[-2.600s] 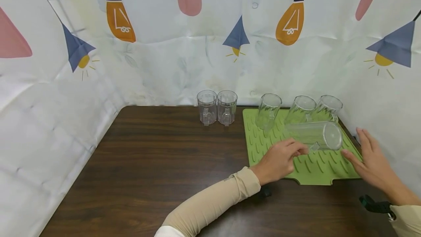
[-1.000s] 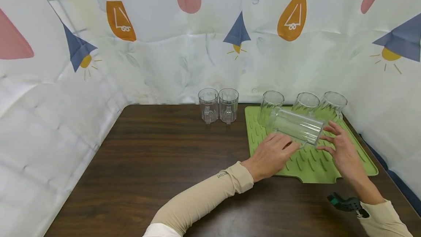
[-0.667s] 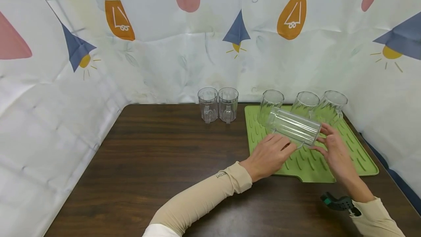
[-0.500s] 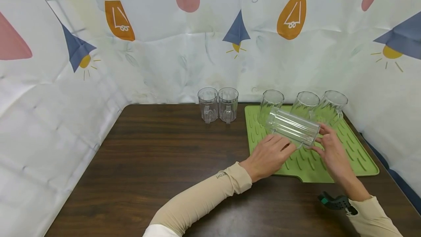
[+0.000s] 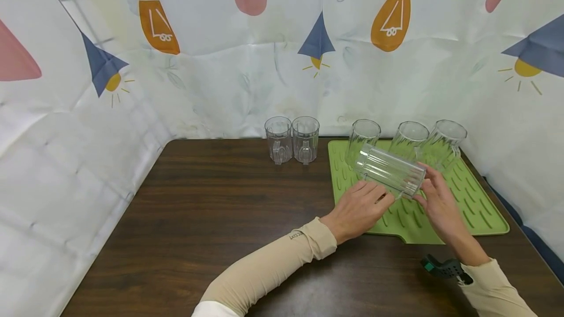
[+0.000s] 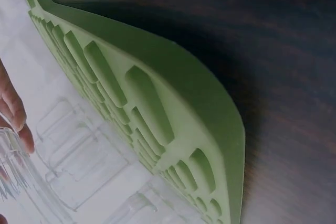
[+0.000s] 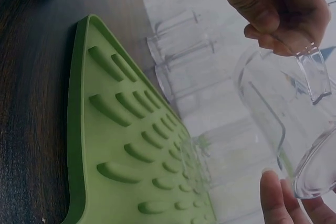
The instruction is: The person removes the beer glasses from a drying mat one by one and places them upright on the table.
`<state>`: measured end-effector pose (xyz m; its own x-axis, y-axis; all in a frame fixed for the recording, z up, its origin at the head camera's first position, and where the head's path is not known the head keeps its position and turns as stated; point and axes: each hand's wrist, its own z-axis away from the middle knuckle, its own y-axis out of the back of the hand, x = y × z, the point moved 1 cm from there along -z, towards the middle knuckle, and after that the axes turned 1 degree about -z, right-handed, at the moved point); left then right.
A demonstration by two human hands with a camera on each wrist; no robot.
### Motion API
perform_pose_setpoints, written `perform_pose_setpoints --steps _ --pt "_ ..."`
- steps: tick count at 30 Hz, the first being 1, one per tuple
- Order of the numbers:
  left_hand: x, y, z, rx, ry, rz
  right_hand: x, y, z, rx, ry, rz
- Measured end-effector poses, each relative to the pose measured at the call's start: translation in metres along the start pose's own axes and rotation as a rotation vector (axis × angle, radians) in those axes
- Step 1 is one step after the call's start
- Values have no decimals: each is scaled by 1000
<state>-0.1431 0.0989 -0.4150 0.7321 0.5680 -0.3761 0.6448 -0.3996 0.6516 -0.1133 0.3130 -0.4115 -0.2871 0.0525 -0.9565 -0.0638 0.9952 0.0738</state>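
Note:
A clear mug is held on its side over the green drying mat, its right end tipped lower. My left hand grips the mug's handle from the front, as the right wrist view also shows. At the mug's right end, my right hand holds it with thumb and fingers. In the right wrist view, the fingertips of that hand reach the edge of the mug. The left wrist view catches only part of the mug at its left side.
Three clear mugs stand along the mat's back edge: one at left, one in the middle, one at right. Two more mugs, left and right, stand on the dark wooden table. A printed curtain hangs behind.
My right hand, earlier apart from the mug at the right, has moved left onto its end. The mug has shifted left and tilted, right end down. My left hand keeps its grip.

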Motion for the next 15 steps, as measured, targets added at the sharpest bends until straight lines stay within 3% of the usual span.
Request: perform_pose_setpoints --steps 7,15 --pt "0 -2 3 12 -12 -14 3 -1 0 7 -39 102" --pt "-1 -2 4 18 -28 -59 2 -3 -2 27 -47 67"
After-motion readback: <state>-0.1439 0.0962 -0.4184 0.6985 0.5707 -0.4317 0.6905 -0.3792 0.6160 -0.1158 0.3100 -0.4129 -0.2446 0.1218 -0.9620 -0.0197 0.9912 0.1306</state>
